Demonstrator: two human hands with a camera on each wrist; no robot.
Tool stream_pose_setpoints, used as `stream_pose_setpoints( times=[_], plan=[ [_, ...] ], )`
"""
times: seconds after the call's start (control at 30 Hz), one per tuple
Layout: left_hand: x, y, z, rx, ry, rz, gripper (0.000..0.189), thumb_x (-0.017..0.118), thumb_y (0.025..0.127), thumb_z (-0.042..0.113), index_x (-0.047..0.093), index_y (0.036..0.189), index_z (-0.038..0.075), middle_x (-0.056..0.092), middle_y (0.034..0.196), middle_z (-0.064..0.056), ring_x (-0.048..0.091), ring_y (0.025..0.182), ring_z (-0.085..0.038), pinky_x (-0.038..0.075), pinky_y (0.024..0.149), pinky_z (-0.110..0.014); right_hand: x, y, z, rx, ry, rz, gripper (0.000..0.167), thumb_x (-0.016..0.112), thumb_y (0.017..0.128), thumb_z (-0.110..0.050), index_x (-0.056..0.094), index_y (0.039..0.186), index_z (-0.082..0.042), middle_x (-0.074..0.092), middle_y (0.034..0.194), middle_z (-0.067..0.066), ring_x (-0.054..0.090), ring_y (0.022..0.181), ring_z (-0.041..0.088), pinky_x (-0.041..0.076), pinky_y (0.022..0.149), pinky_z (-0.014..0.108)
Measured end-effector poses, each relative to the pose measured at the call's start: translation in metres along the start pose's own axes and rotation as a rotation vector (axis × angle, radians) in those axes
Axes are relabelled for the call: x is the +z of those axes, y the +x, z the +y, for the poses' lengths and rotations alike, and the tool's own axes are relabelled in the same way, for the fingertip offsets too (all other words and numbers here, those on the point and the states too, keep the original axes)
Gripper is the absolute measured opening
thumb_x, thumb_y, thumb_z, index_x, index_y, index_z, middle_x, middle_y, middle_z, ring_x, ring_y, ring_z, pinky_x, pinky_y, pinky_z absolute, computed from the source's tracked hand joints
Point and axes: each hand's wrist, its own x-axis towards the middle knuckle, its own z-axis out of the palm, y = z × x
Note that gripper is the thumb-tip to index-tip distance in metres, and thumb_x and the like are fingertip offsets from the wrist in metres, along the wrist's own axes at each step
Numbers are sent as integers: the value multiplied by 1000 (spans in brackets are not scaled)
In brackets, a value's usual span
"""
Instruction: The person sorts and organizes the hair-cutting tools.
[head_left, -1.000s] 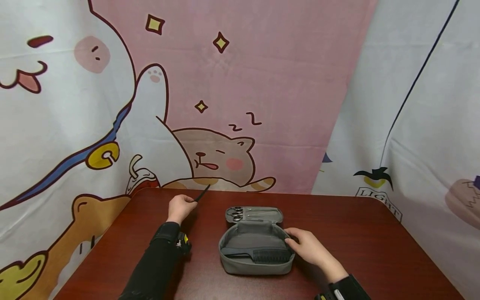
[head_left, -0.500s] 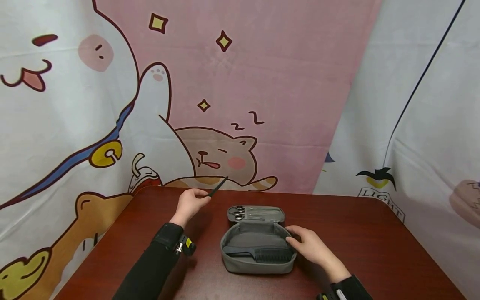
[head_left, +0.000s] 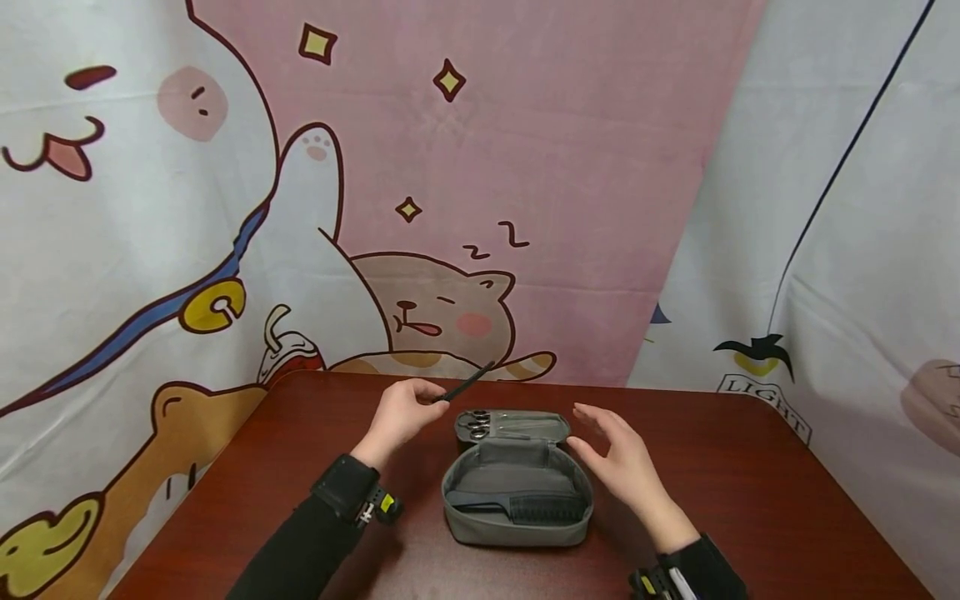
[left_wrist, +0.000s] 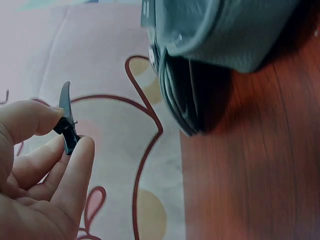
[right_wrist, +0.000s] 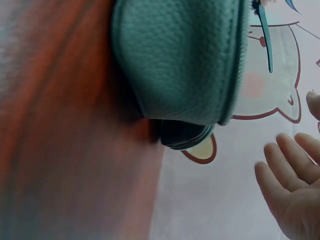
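My left hand pinches a slim dark bladed tool between thumb and fingers, left of the grey case. In the left wrist view, the tool shows a tapered, shiny end above a black part; its exact kind I cannot tell. The tool's long narrow piece points down past the case in the right wrist view. At the case's right side, my right hand is raised with fingers loosely extended, holding nothing. Inside the open case lies a black comb.
Scissors sit in the case's folded-back lid, beside a clear pocket. The case stands on a reddish-brown table. Behind the table's far edge hangs a cartoon-printed cloth.
My left hand has moved right toward the case's lid with the bladed tool. My right hand has let go of the case's right rim and lifted up and away.
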Motion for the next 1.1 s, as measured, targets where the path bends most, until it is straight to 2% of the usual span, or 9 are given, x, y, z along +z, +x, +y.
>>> stream_pose_setpoints(
  times=[0.23, 0.47, 0.63, 0.8, 1.1],
  plan=[
    [8, -11, 13, 109, 37, -36, 14, 76, 85, 10, 74, 99, 9, 69, 90, 1, 64, 80, -16, 52, 66, -33, 1, 15, -11, -143, -58, -1, 61, 86, 76, -11, 60, 132, -4, 62, 125, 13, 55, 117, 35, 47, 92, 56],
    [15, -21, 21, 190, 69, -106, 16, 74, 87, 9, 74, 103, 7, 69, 94, -3, 64, 80, -16, 51, 62, -29, 6, 27, -26, -273, -97, -41, 68, 89, 73, -18, 59, 133, -6, 60, 129, 11, 53, 120, 32, 46, 94, 52],
    [22, -24, 27, 268, 120, -138, 16, 75, 86, 8, 75, 102, 5, 70, 95, -4, 65, 80, -17, 52, 65, -28, 12, 31, -36, -311, -140, -71, 65, 89, 73, -19, 62, 131, -7, 60, 128, 9, 53, 120, 29, 48, 94, 48],
    [29, -28, 32, 315, 187, -157, 18, 76, 84, 7, 75, 101, 3, 69, 96, -6, 65, 79, -17, 52, 67, -28, 20, 31, -41, -353, -181, -77, 57, 89, 74, -17, 66, 125, -8, 63, 123, 6, 57, 115, 26, 49, 92, 44],
    [37, -37, 38, 393, 235, -187, 19, 77, 84, 8, 75, 102, 3, 69, 97, -8, 66, 80, -19, 52, 67, -27, 30, 29, -46, -361, -198, -109, 46, 88, 74, -13, 71, 116, -10, 66, 114, 2, 59, 108, 22, 52, 88, 40]
  ],
)
